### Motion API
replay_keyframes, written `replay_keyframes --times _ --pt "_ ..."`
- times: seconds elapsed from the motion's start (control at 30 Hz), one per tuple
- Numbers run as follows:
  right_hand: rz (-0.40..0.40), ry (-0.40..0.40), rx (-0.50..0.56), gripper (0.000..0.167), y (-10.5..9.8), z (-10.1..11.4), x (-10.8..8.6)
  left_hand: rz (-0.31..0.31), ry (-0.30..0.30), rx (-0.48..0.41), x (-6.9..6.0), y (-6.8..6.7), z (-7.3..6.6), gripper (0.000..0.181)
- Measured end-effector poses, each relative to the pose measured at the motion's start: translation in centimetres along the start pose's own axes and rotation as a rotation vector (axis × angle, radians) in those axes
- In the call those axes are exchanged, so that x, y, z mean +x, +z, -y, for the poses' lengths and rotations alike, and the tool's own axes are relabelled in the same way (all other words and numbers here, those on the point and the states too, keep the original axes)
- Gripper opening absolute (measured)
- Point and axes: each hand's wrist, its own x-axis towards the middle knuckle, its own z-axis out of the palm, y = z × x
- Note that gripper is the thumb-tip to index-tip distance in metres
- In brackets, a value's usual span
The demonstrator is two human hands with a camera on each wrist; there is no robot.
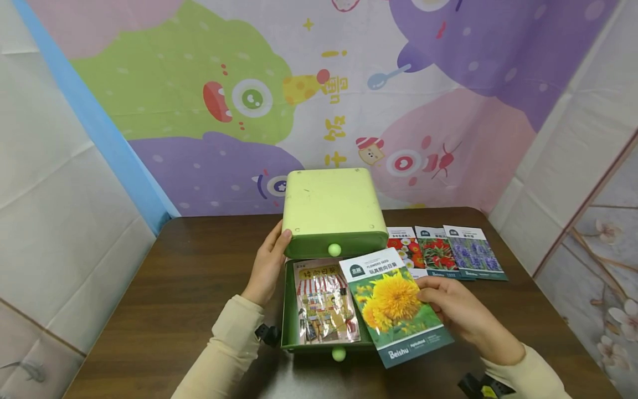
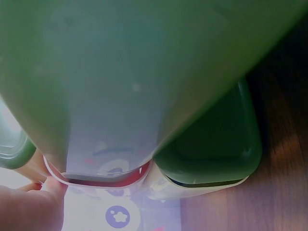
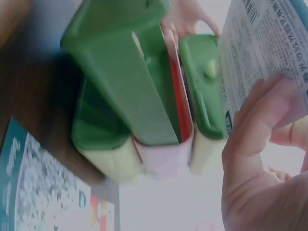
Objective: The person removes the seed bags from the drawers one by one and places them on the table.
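Note:
In the head view my right hand (image 1: 466,316) pinches a seed packet (image 1: 394,310) by its right edge. Yellow sunflowers fill its front; the printed back of this packet (image 3: 260,53) faces the right wrist camera. It is tilted above the right part of a pulled-out green drawer (image 1: 290,310). Inside that drawer lies a shiny packet (image 1: 326,305) with a striped awning picture. My left hand (image 1: 266,266) rests against the left side of the pale green drawer box (image 1: 334,202), fingers along its side and thumb near the front corner.
Several more seed packets lie right of the box, including a red-flowered packet (image 1: 438,255) and a purple-flowered packet (image 1: 476,255). A shut bottom drawer (image 2: 211,139) shows under the open one. The brown table (image 1: 189,288) meets a cartoon-printed cloth (image 1: 239,183) behind.

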Motion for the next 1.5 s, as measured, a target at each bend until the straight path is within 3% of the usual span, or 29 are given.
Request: replay_keyframes --times 0.23,0.37,0.67,0.87,1.13,1.37,1.5 --pt "-0.026 -0.005 0.034 0.019 -2.6 -0.4 -0.4 -0.003 -0.001 0.005 0.1 0.0 0.0 0.060" --pt "-0.086 -0.012 0.001 0.017 -3.9 -0.5 -0.7 -0.004 -0.001 -0.001 0.1 0.0 0.0 0.060" --pt "-0.112 -0.057 -0.026 0.019 -6.1 -1.3 -1.0 -0.007 -0.002 -0.008 0.1 0.1 0.0 0.060" --pt "-0.127 -0.009 -0.032 0.020 -7.6 -2.1 -0.6 -0.004 -0.003 -0.004 0.1 0.0 0.0 0.060" --pt "-0.191 0.046 -0.119 0.014 -9.3 -3.5 0.2 0.001 0.006 -0.010 0.2 0.0 0.1 0.060" --pt "-0.269 0.143 -0.275 0.043 -10.6 -5.2 0.9 0.002 0.007 -0.007 0.1 0.0 0.2 0.059" --pt "-0.307 0.168 -0.337 0.042 -11.7 -6.4 1.1 0.004 0.009 -0.005 0.1 0.0 0.2 0.059"
